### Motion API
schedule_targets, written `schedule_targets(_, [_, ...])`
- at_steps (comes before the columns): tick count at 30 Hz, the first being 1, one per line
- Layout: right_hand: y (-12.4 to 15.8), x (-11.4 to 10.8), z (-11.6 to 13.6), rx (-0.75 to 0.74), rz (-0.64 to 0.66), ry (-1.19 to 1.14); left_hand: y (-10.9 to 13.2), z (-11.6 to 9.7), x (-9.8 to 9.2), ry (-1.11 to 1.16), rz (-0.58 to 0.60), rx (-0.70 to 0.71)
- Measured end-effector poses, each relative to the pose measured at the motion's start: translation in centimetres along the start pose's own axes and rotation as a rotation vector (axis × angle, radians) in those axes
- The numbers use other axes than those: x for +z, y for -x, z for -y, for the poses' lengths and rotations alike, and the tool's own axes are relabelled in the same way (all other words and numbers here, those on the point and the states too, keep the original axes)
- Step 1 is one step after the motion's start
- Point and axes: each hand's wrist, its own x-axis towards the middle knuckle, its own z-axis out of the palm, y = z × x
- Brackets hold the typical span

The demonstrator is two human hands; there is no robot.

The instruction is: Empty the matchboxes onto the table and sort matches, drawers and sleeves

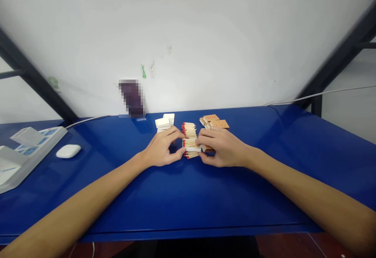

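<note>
A white matchbox tray point(192, 148) filled with red-tipped matches lies between my hands. My left hand point(165, 147) curls round its left end, thumb and fingertips against it. My right hand point(221, 146) grips the tray's right end, where a brown-orange matchbox sleeve point(207, 148) shows partly under the fingers. Loose matches point(189, 129) are piled just behind the tray, and more stick out in front of it. White trays point(163, 123) are stacked behind my left hand. Orange matchboxes point(219, 124) lie behind my right hand.
On the blue table point(188, 199), a white earbud case point(68, 151) lies at the left beside a white plastic holder point(32, 152). A pixelated dark object point(133, 98) leans on the wall. Cables run along the back; black metal bars stand at both sides.
</note>
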Motion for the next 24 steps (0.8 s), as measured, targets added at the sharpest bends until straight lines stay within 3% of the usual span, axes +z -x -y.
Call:
schedule_targets(13, [-0.26, -0.73, 1.01, 0.033, 0.18, -0.095, -0.27, -0.34, -0.02, -0.111, 0.12, 0.132])
schedule_targets(24, [-0.34, -0.79, 0.87, 0.08, 0.213, -0.079, -0.38, -0.53, -0.11, -0.076, 0.13, 0.089])
